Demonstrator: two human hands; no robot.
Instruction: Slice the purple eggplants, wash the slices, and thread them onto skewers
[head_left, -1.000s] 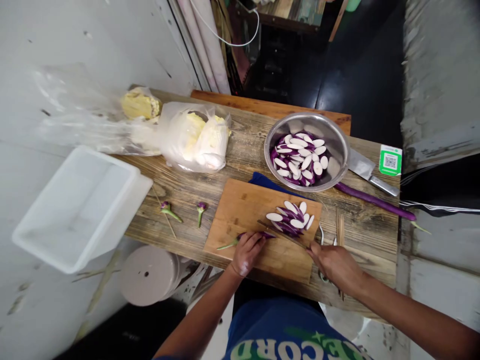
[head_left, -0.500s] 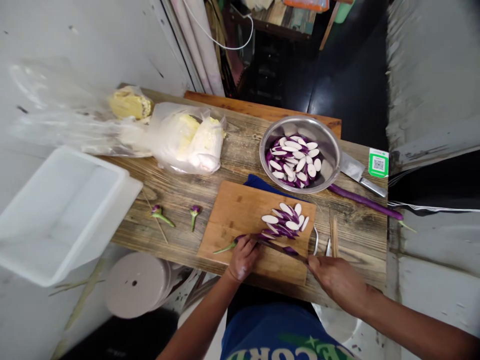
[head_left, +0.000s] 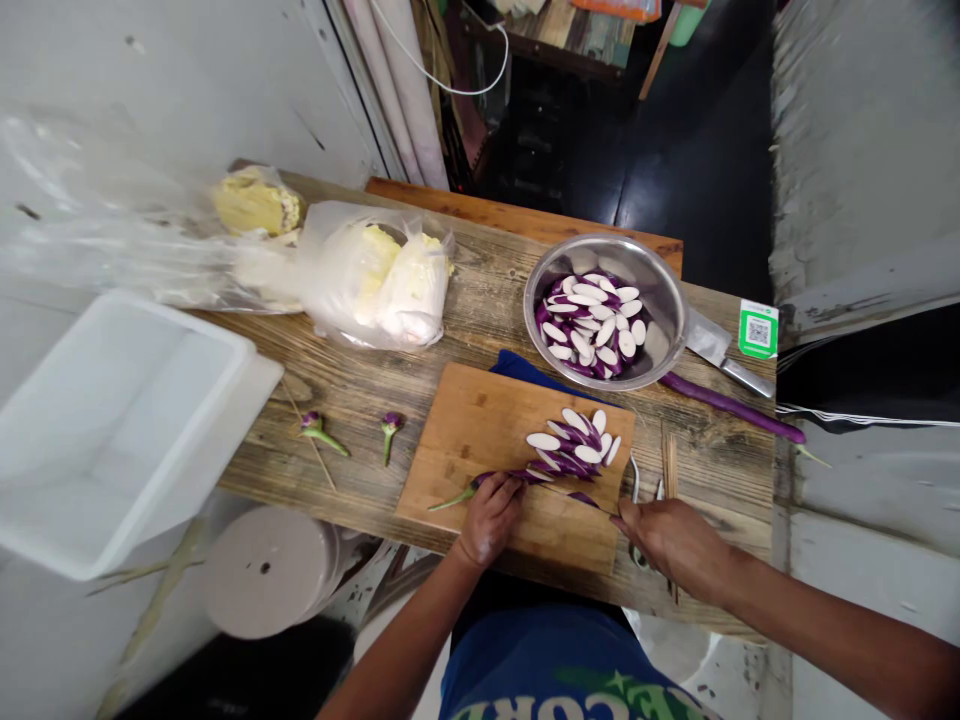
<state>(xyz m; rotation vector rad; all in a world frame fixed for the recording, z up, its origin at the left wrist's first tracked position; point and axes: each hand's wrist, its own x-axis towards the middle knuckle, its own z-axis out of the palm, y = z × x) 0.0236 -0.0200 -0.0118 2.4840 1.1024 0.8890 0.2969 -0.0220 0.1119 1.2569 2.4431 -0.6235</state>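
Observation:
My left hand (head_left: 491, 515) presses the stem-end piece of a purple eggplant (head_left: 466, 489) onto the wooden cutting board (head_left: 457, 420); the green stem points left. In my right hand (head_left: 671, 540) is the handle of a knife (head_left: 604, 507), its thin blade seen nearly edge-on and reaching left to the eggplant's cut end. Slanted eggplant slices (head_left: 577, 440) with white faces lie piled on the board's right side. One purple slice (head_left: 582, 498) lies apart beside the blade. Behind the board, a steel bowl (head_left: 666, 350) holds many more slices.
A whole eggplant (head_left: 735, 407) and a cleaver (head_left: 712, 340) lie right of the bowl. Two cut-off stem ends (head_left: 390, 430) rest left of the board. Bagged cabbage (head_left: 397, 285) and a white plastic bin (head_left: 135, 430) stand farther left. Wooden skewers (head_left: 670, 465) lie at right.
A slice has come off the eggplant and lies by the blade. The knife has moved to the eggplant's shortened end. My left hand still holds the piece; the view has shifted slightly.

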